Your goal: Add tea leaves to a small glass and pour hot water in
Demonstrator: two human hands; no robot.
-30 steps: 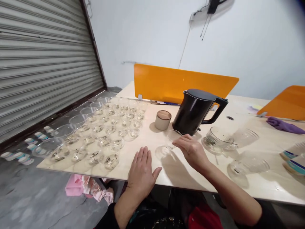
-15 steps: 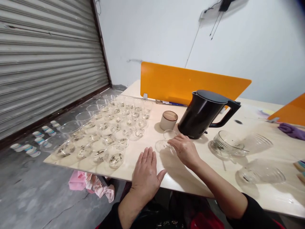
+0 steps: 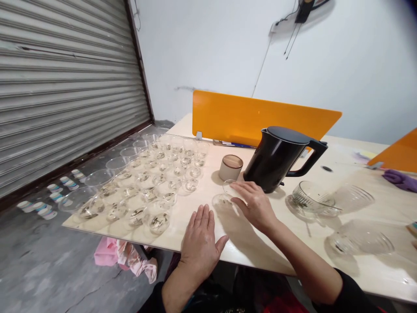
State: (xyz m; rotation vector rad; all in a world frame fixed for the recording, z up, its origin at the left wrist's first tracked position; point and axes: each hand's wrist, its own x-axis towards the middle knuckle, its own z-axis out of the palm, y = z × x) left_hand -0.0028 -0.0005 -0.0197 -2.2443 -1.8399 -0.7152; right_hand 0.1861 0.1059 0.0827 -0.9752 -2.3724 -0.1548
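Note:
My left hand (image 3: 201, 241) lies flat near the table's front edge, fingers stretched out and holding nothing. My right hand (image 3: 254, 204) is beside a small clear cup (image 3: 221, 201), its fingers extended over the rim and the thumb apart below them. Whether the fingertips touch the cup is hard to make out. To the left, many clear cups (image 3: 158, 219) stand in rows with dark leaf-like bits in their bottoms. Just behind the single cup is a pale canister (image 3: 230, 169) with a wooden lid. A black electric kettle (image 3: 275, 156) stands to its right.
Right of my hand sit a ribbed glass bowl (image 3: 309, 198) and glasses (image 3: 361, 239) lying on their sides. An orange divider (image 3: 254, 115) crosses behind the kettle. A purple cloth (image 3: 400, 179) lies far right. White bottles (image 3: 44, 209) stand on the floor at left.
My right hand's fingers have gone from pinched together at the cup to stretched out, with the thumb apart. My left hand stays flat on the table. The view has shifted slightly.

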